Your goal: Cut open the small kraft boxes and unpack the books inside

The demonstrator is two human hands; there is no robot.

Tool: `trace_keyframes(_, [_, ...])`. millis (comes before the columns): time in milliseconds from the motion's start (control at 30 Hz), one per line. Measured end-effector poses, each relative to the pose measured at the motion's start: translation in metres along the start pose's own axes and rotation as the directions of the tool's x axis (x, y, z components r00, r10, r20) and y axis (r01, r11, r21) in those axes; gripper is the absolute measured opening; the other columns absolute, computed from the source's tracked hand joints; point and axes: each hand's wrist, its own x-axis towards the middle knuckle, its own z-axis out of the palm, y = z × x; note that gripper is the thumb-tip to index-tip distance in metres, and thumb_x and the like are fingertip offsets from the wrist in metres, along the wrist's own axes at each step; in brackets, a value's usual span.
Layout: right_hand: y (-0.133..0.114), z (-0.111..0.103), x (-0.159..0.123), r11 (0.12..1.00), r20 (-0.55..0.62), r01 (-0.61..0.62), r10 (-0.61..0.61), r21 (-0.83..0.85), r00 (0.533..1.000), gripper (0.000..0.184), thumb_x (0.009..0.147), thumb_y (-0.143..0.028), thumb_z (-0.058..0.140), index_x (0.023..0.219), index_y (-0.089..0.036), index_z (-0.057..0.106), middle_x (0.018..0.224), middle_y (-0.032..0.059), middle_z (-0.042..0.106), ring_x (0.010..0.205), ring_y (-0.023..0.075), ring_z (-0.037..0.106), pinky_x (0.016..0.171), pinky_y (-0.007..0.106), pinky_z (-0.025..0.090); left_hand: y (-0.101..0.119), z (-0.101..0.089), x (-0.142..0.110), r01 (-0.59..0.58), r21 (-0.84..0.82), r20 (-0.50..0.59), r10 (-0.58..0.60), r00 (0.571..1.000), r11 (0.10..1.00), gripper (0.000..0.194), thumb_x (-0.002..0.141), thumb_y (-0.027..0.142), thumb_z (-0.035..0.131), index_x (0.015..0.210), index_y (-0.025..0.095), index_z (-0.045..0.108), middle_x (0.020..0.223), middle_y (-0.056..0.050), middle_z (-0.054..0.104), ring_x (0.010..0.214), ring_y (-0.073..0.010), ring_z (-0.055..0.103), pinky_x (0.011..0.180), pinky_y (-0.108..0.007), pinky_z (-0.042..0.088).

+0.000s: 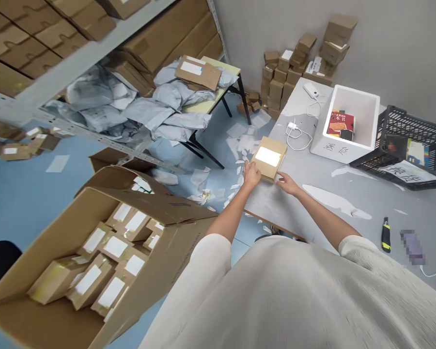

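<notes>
A small brown cardboard box (275,145) with a blank-looking white label lies flat on the grey table, at its left edge. My left hand (252,174) grips the near left corner of this box, fingers bent against its side. At the near right corner is my right hand (288,184), with its fingers apart and the fingertips close to the box; whether they touch it I cannot tell. Beyond the box, a white charger with a coiled cable (294,130) rests on the tabletop.
On the grey table (330,223) stand a white foam box (349,145) with books and a black crate (414,167). A utility knife (385,235) lies at right. To my left, a big open carton (189,232) holds several labelled boxes. Paper scraps (245,143) litter the floor.
</notes>
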Motion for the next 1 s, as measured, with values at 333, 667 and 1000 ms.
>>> trace_keyframes(333, [0.013, 0.001, -0.006, 0.999, -0.049, -0.034, 0.034, 0.006, 0.998, 0.107, 0.080, -0.047, 0.085, 0.176, -0.028, 0.041, 0.180, 0.0089, 0.042, 0.167, 0.0363, 0.038, 0.139, 0.054, 0.030, 0.003, 0.018, -0.025, -0.012, -0.019, 0.062, 0.013, 0.998, 1.000, 0.060, 0.096, 0.020, 0.072, 0.153, 0.024, 0.055, 0.148, -0.018, 0.053, 0.140, -0.0371, 0.060, 0.124, -0.052, 0.047])
trace_keyframes(667, [0.038, -0.047, -0.064, 0.997, -0.179, -0.072, 0.070, -0.007, 0.981, 0.099, 0.083, -0.055, 0.080, 0.172, -0.030, 0.046, 0.177, 0.0091, 0.047, 0.165, 0.0352, 0.042, 0.138, 0.054, 0.033, 0.046, 0.064, -0.070, -0.122, -0.055, 0.097, 0.127, 0.987, 0.991, 0.059, 0.095, 0.012, 0.067, 0.152, 0.023, 0.056, 0.142, -0.016, 0.052, 0.136, -0.0359, 0.059, 0.124, -0.050, 0.046])
trace_keyframes(1000, [0.095, -0.142, -0.171, 0.993, -0.414, -0.118, 0.105, -0.007, 0.904, 0.086, 0.083, -0.049, 0.080, 0.163, -0.028, 0.056, 0.170, 0.0113, 0.056, 0.158, 0.0352, 0.051, 0.135, 0.054, 0.039, 0.118, 0.168, -0.144, -0.227, -0.105, 0.207, 0.245, 0.947, 0.968, 0.057, 0.091, 0.012, 0.072, 0.146, 0.024, 0.062, 0.140, -0.015, 0.050, 0.135, -0.0358, 0.059, 0.123, -0.050, 0.047])
